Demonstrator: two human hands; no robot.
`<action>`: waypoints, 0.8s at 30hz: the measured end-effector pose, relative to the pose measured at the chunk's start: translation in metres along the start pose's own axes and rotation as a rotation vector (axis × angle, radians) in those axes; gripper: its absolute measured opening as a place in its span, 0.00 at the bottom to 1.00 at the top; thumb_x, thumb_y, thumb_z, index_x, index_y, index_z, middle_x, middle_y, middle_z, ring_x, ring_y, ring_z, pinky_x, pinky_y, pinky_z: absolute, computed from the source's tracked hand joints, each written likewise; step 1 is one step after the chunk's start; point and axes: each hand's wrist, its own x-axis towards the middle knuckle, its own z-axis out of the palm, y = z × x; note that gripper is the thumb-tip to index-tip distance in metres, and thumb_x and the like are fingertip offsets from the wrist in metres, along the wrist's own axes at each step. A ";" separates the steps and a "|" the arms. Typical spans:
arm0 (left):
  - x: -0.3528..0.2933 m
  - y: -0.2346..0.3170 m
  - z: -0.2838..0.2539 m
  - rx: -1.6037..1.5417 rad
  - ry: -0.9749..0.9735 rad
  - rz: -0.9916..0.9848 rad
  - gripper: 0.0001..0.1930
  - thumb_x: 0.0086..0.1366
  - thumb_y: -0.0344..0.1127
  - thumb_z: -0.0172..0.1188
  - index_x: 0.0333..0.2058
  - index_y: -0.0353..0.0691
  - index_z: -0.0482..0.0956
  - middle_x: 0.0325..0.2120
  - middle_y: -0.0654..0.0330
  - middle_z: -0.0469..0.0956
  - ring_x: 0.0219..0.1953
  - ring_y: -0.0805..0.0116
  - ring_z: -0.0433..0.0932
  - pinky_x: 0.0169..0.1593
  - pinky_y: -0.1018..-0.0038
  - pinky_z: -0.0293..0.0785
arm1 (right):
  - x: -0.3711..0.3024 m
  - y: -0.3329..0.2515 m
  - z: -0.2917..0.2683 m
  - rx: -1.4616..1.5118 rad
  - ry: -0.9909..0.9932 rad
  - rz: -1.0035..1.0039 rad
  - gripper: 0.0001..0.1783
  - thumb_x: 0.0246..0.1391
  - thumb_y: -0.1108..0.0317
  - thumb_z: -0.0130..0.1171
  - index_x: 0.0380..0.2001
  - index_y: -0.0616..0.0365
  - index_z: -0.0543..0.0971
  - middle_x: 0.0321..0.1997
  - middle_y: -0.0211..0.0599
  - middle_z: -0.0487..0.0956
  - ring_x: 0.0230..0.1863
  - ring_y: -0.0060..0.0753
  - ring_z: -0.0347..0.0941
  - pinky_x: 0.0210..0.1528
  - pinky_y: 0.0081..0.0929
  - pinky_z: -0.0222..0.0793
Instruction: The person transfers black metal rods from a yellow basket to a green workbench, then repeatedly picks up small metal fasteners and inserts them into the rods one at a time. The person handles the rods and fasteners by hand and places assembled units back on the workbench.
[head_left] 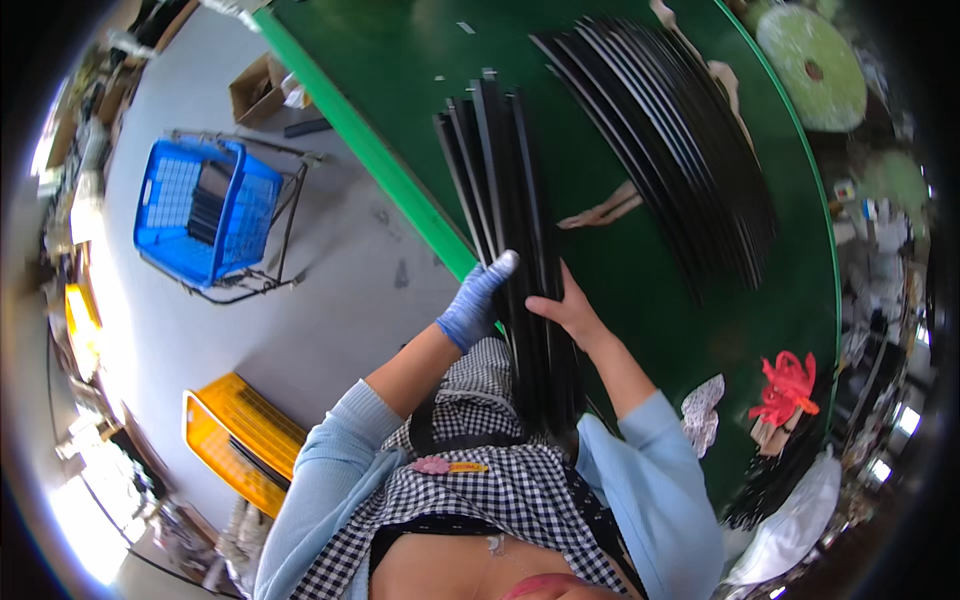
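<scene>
A bundle of long black strips (500, 180) lies lengthwise in front of me, its far ends slightly fanned out over the green table. My left hand (476, 302), in a blue-grey glove, is closed round the bundle's left side with the thumb on top. Bare, my right hand (567, 308) grips the same bundle from the right, its thumb across the strips and most fingers hidden beneath. The near ends of the strips reach down to my checked apron (470, 400). Farther right, a wide row of similar black strips (670, 140) rests on the table.
Twisted tan paper ties (600, 208) lie between bundle and row. Red ties (785, 385) and a patterned cloth (702, 412) sit at the table's right. Left of the green table edge (370, 150), a blue basket (205, 210) on a stand, a yellow crate (245, 440) and a cardboard box (257, 92) occupy the floor.
</scene>
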 end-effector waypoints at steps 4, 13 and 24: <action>-0.041 0.001 -0.025 0.032 -0.106 0.086 0.27 0.63 0.49 0.68 0.52 0.36 0.76 0.43 0.59 0.80 0.44 0.66 0.79 0.51 0.66 0.76 | -0.030 -0.005 0.054 -0.110 0.100 0.060 0.47 0.45 0.60 0.74 0.65 0.60 0.62 0.59 0.38 0.70 0.60 0.35 0.68 0.65 0.34 0.62; -0.258 0.079 -0.176 -0.175 -0.025 0.665 0.38 0.58 0.40 0.72 0.64 0.42 0.63 0.57 0.59 0.71 0.60 0.66 0.67 0.65 0.66 0.63 | 0.015 0.000 0.304 -0.375 -0.404 -0.031 0.54 0.46 0.57 0.74 0.70 0.61 0.56 0.67 0.40 0.65 0.67 0.39 0.62 0.70 0.35 0.55; -0.477 0.096 -0.405 -0.882 0.335 1.271 0.37 0.58 0.35 0.73 0.62 0.45 0.63 0.53 0.59 0.74 0.55 0.66 0.73 0.58 0.67 0.72 | 0.065 0.064 0.713 -0.795 -1.310 0.087 0.58 0.43 0.59 0.75 0.72 0.60 0.53 0.67 0.44 0.67 0.66 0.38 0.65 0.67 0.32 0.59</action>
